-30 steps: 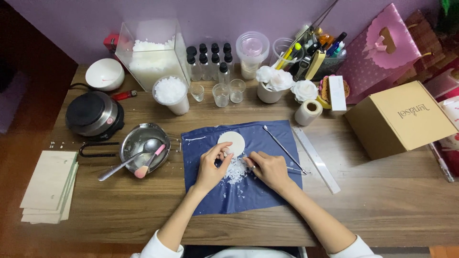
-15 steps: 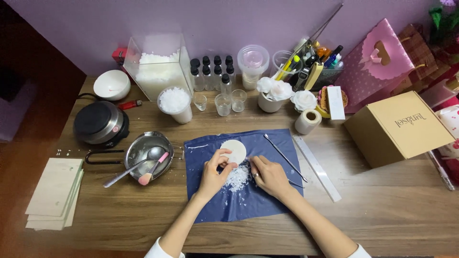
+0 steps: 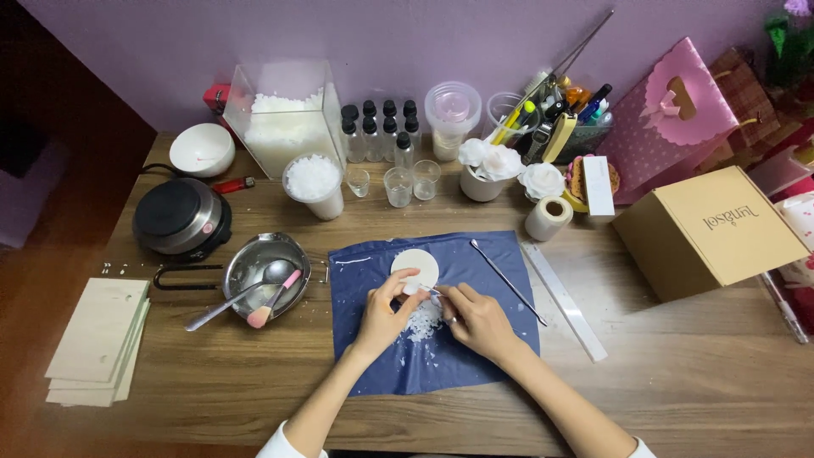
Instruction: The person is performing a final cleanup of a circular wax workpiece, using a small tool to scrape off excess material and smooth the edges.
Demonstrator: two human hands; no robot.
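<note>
- A round white disc (image 3: 415, 268) lies flat on the blue cloth (image 3: 475, 271), near the cloth's far edge; it is pale, smooth and thin, with its near rim hidden by fingers.
- The left hand (image 3: 383, 314) has its fingers curled and pinched onto the disc's near rim.
- The right hand (image 3: 476, 321) is closed round a thin metal tool (image 3: 432, 293), whose tip meets the disc beside the left fingertips.
- One small heap of white flakes (image 3: 421, 321) sits on the cloth between the two hands, just this side of the disc.
- One long metal rod (image 3: 507, 281) lies slantwise on the cloth, to the right of the disc.
- One white ruler (image 3: 565, 299) rests on the bench (image 3: 678, 373), just off the cloth's right edge.
- Left of the cloth stands one metal bowl (image 3: 263, 259) holding one spoon (image 3: 242, 295) and one pink brush (image 3: 271, 301).
- Beyond the cloth stand three small clear glasses (image 3: 397, 185) and one white cup of flakes (image 3: 314, 185).
- Behind the glasses I count about eight dark-capped bottles (image 3: 378, 129); some overlap, so the count is uncertain.
</note>
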